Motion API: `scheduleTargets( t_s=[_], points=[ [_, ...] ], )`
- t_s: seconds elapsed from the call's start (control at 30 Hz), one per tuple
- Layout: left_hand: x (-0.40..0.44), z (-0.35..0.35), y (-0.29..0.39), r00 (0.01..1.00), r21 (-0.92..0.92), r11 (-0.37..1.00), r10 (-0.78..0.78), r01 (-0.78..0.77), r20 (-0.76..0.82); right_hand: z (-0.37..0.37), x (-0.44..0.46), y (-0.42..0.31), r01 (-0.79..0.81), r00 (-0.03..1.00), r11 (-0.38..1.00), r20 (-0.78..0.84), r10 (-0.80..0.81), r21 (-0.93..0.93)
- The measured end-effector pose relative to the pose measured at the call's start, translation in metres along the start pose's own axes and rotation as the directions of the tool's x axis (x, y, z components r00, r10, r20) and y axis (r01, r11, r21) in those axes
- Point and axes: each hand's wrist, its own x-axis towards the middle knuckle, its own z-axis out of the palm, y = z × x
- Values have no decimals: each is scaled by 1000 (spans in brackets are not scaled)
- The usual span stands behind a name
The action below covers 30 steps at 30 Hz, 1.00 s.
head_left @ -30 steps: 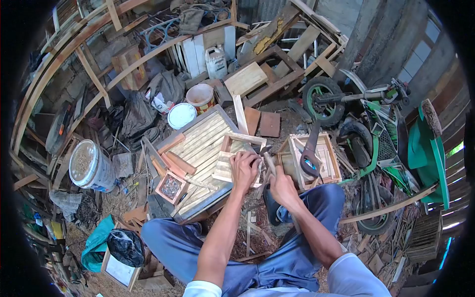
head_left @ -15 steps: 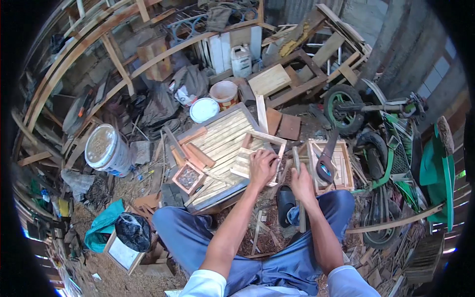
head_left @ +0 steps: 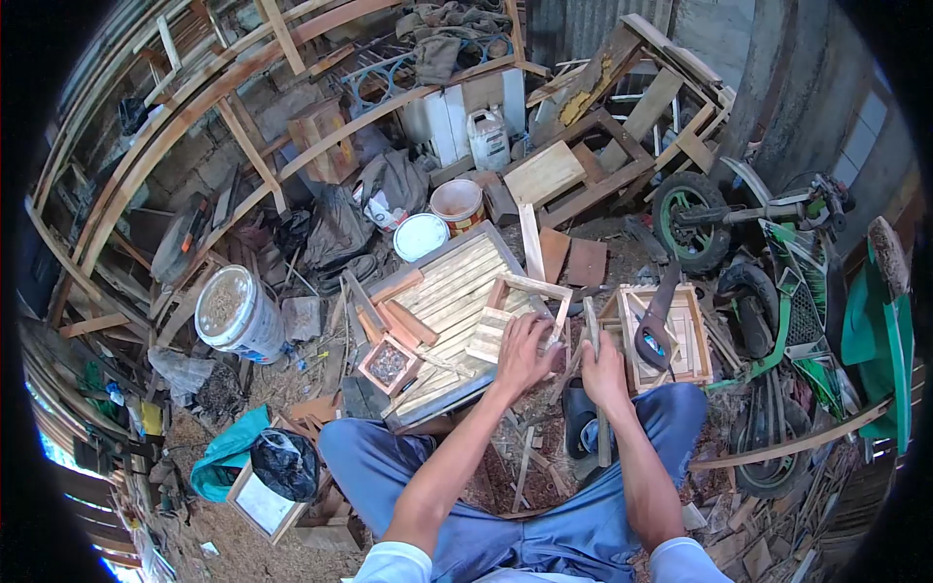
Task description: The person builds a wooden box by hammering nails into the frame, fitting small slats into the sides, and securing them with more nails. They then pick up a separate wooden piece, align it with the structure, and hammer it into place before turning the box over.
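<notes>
Table (head_left: 465, 280): slatted and cluttered, it carries the frame before us.
Crate (head_left: 699, 335): beside our right hand (head_left: 605, 374), with the saw (head_left: 660, 313) across it, it may block outward swings.
Frame (head_left: 490, 333): seemingly overhanging the table's right edge, it could tip if pushed; our left hand (head_left: 527, 352) spreads over it, grip unclear.
Wooden stick (head_left: 591, 319): our right hand wraps it; slipping could strike our left fingers.
Small box (head_left: 405, 378): a knock could spill its bits.

Wd. frame (head_left: 533, 283), pt.-slatted, on panel (head_left: 457, 299); stick (head_left: 604, 439) nearby
</notes>
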Motion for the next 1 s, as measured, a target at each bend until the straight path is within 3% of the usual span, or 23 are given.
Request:
scheduleTargets(
  t_s=[0.13,0.2,0.23,0.3,0.37,0.53,0.67,0.77,0.87,0.93,0.97,1.0],
  points=[
    [-3,-39,-31,993,148,989,-1,18,-119,-6,-6,-23,22,991,996,129,-33,92],
    [-4,-71,-59,992,265,962,-30,62,-125,6,-10,-27,149,982,982,104,-161,113],
    [-5,-84,-73,985,361,916,-161,174,-67,14,-11,-28,211,971,970,90,-222,124],
    [-10,-115,-104,970,394,900,-233,185,76,33,-10,-32,297,946,949,98,-308,109],
    [-21,-125,-127,963,377,918,-201,122,179,54,-10,-34,452,888,886,41,-458,105],
    [-32,-127,-150,922,369,929,-161,22,352,103,-9,-49,385,897,916,187,-400,110],
    [-42,-121,-169,947,286,958,-64,-30,314,122,-11,-57,456,881,889,157,-447,-32],
    [-29,-138,-148,910,378,925,-190,40,368,129,-6,-65,493,870,847,139,-474,-197],
    [-20,-146,-146,956,378,923,-50,-66,289,133,-1,-68,552,827,785,58,-560,-281],
    [-10,-151,-139,990,350,931,56,-98,128,138,2,-67,566,809,777,9,-587,-276],
    [-4,-154,-134,993,340,933,108,-116,42,136,4,-66,547,829,785,63,-555,-291],
    [2,-162,-125,999,320,946,50,-50,9,134,6,-68,525,848,795,112,-518,-304]
  ],
)
